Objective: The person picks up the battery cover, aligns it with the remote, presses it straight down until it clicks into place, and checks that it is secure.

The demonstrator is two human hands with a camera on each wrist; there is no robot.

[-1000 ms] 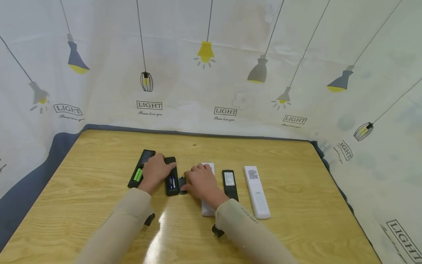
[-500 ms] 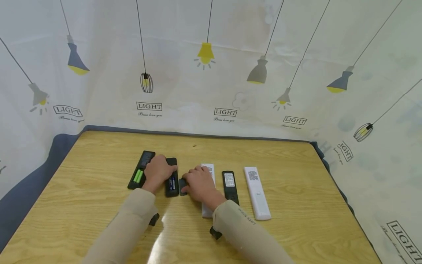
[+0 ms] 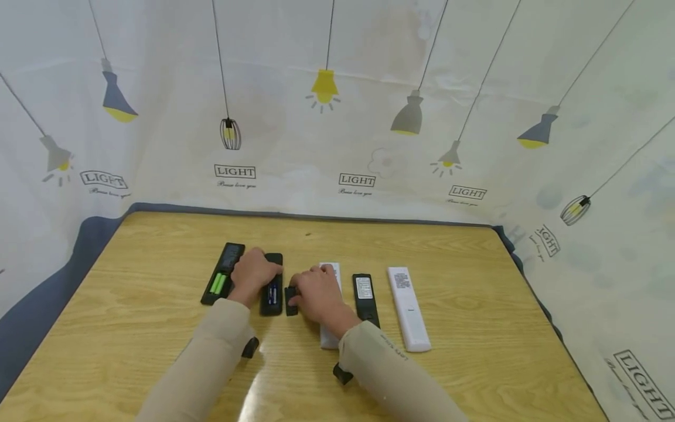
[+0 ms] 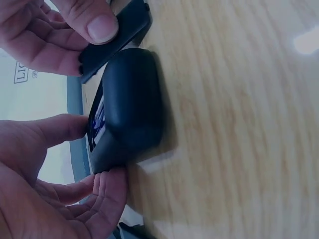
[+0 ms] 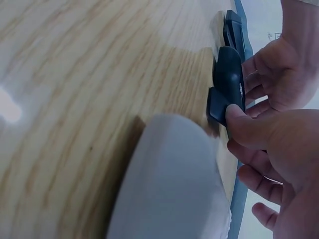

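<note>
A person's left hand (image 3: 253,272) grips a black remote (image 4: 130,99) lying back-up on a wooden counter (image 3: 469,281), thumb at the edge of its open compartment and fingers at its side, with blue batteries (image 3: 272,294) showing inside. Just to its right, the right hand (image 3: 319,296) pinches a small black cover (image 4: 129,26), tilted between thumb and fingers; whether the cover touches the remote cannot be told.

The black remote is 1 of 5 remotes on the counter. Near the left hand's outer side lies a long dark remote (image 3: 224,269), partly hidden behind that hand, its compartment uncovered on 2 green batteries (image 3: 217,283). Beneath the right hand and wrist, a white remote (image 3: 329,337) is masked across its middle, standing between the cover and the remotes farther right. There, a slim black remote (image 3: 366,305) bears a white label (image 3: 364,288), its near end reaching toward the right sleeve (image 3: 390,369). Well apart from the hands, a pale remote (image 3: 409,313) lies farthest right. Behind the counter hangs a light cloth (image 3: 295,140) printed with lamps.
</note>
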